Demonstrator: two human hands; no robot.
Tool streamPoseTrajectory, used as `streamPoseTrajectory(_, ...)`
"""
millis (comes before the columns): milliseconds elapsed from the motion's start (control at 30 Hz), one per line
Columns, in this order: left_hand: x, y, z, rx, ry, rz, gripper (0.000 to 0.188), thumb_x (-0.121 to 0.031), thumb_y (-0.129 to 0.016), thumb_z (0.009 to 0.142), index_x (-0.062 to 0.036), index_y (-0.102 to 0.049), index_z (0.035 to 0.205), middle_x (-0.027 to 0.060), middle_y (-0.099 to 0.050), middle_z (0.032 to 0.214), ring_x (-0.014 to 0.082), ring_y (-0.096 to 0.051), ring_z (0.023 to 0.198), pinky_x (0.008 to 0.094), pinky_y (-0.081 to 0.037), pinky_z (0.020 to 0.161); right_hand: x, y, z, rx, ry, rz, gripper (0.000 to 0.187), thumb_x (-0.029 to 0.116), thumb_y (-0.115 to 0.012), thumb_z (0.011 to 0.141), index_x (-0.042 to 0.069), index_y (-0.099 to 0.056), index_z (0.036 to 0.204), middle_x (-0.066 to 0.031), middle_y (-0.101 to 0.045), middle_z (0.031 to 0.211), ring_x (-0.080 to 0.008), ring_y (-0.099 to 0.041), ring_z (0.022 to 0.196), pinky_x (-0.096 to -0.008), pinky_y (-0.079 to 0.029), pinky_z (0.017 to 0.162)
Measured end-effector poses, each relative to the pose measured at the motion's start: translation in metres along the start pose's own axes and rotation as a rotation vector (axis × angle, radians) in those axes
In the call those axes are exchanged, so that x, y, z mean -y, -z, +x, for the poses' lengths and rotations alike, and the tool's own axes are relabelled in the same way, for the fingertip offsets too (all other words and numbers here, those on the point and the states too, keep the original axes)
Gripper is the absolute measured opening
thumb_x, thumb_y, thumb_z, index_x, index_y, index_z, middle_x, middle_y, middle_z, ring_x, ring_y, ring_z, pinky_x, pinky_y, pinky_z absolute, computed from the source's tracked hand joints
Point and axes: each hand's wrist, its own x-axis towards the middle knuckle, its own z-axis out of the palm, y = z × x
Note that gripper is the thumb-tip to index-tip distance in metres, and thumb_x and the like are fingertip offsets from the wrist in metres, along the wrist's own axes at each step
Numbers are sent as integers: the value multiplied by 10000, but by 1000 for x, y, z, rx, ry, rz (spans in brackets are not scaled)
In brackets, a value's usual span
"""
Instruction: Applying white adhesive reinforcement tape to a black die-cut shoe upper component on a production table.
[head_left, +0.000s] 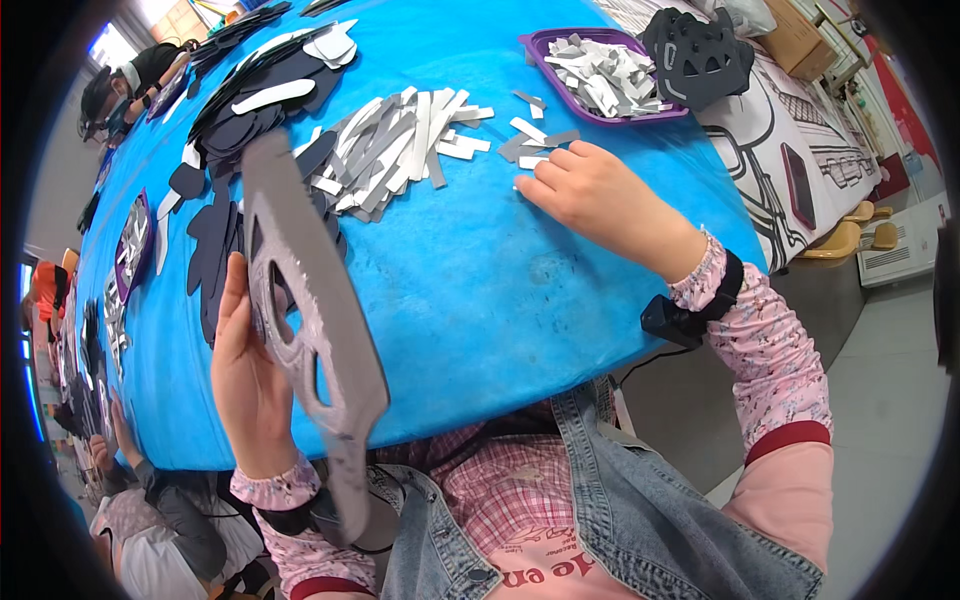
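My left hand point(250, 370) grips a long grey moulded panel point(335, 320) with oval cutouts, held upright and tilted above the near side of the table. My right hand point(590, 195) is closed in a pinch low over the blue table cover, beside a few loose grey and white strips point(525, 145). What its fingertips hold, if anything, is too small to make out. Farther left of that hand lies a heap of white and grey strips point(400, 145). Behind the panel is a pile of flat black pieces point(215, 245), partly hidden by it.
A purple tray point(625, 118) of strips stands at the far right, touching a black helmet-like object point(695, 60). More black and white pieces point(270, 95) lie at the back left. Another purple tray point(150, 235) sits at left. Other people point(130, 85) work along the left side.
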Motion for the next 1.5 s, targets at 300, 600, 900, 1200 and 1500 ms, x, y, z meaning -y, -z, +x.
streamPoseTrajectory(300,-4,-4,-23,97,-59,-285,520,62,-332,978,15,-219,1484,287,-326,1434,341,-445,1287,399,-537,991,38,29,8,375,-148,1301,177,169,-623,902,77,-664,1047,-90,-672,823,-208,-622,738,-333,-485,666)
streamPoseTrajectory(600,22,-26,-27,57,151,-346,539,62,-412,964,44,-230,1470,243,-326,1377,297,-488,1204,333,-561,952,41,42,10,-244,-351,1075,514,156,-712,855,109,-522,1330,-81,-524,1322,-194,-609,989,-326,-502,800)
streamPoseTrajectory(900,63,-34,-27,12,690,-864,492,-33,-481,977,24,-327,1441,157,-332,1373,196,-499,1007,272,-582,803,47,39,17,-400,-304,1294,529,91,-747,814,95,-547,1304,-66,-563,1238,-144,-604,983,-273,-504,809)
streamPoseTrajectory(1200,58,-31,-22,146,616,-558,536,-219,-345,1024,43,-227,1476,315,-336,1446,322,-610,1111,366,-592,846,38,43,14,-432,-287,1167,195,54,-751,806,32,-679,985,-29,-588,903,-89,-591,733,-213,-489,640)
streamPoseTrajectory(1500,63,-26,-15,272,-303,771,406,-302,-493,1004,16,-501,1257,74,-604,1032,151,-618,872,328,-538,738,70,45,6,-263,-531,1544,178,77,-743,834,-11,-635,945,-47,-593,881,-103,-638,748,-233,-526,619)
